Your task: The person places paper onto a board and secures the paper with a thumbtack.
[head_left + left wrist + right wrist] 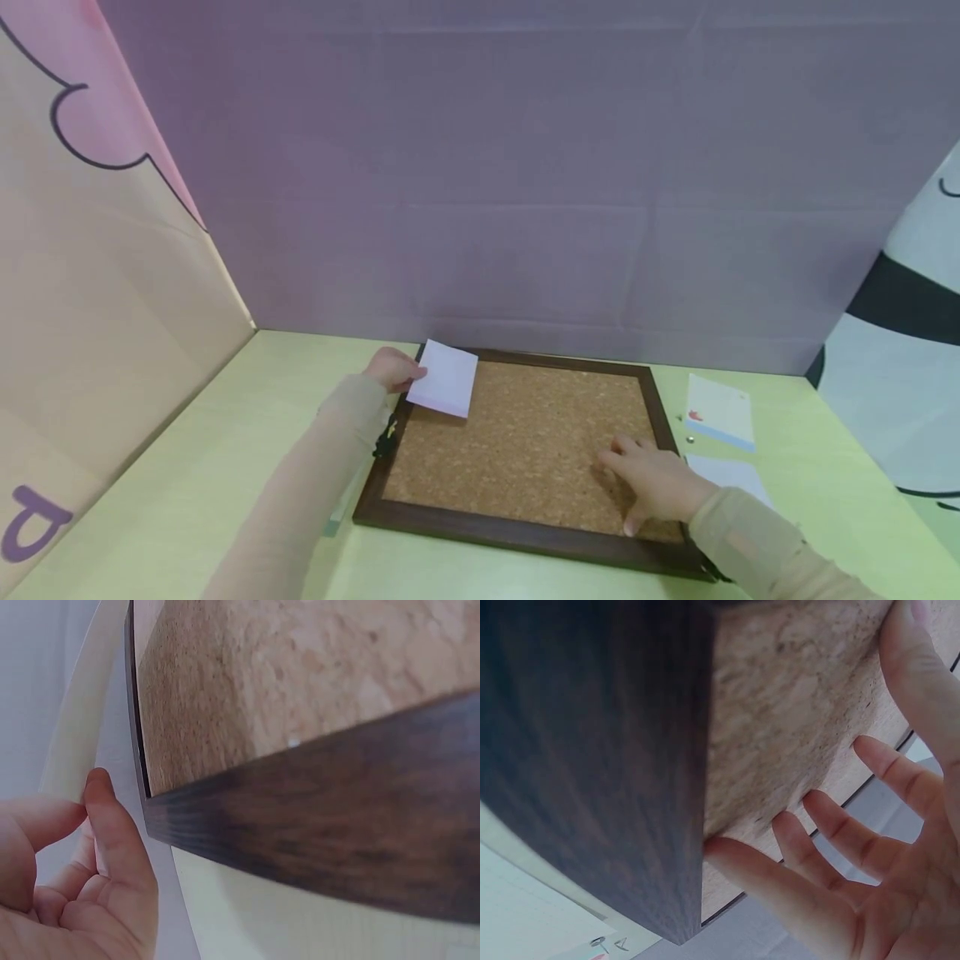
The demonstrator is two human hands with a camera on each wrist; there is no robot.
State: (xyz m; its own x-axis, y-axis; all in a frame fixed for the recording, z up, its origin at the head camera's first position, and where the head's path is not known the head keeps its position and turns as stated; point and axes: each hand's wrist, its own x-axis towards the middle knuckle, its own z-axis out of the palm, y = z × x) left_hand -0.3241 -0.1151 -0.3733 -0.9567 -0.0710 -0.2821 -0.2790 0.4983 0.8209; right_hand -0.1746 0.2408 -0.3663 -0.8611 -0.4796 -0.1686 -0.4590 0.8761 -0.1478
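A cork board with a dark brown wooden frame lies on the pale table. Over its far left corner, my left hand pinches a pale sheet of note paper by its left edge. The left wrist view shows the thumb and forefinger of the left hand meeting on the paper, which bends upward. My right hand is at the board's near right part, fingers spread and slightly bent. In the right wrist view, the fingertips of the right hand touch the cork, holding nothing.
To the board's right lie a cream note sheet with a blue edge and red picture, and a white sheet partly behind the right hand. A small pin lies beside them. A purple-grey cloth wall rises behind the table.
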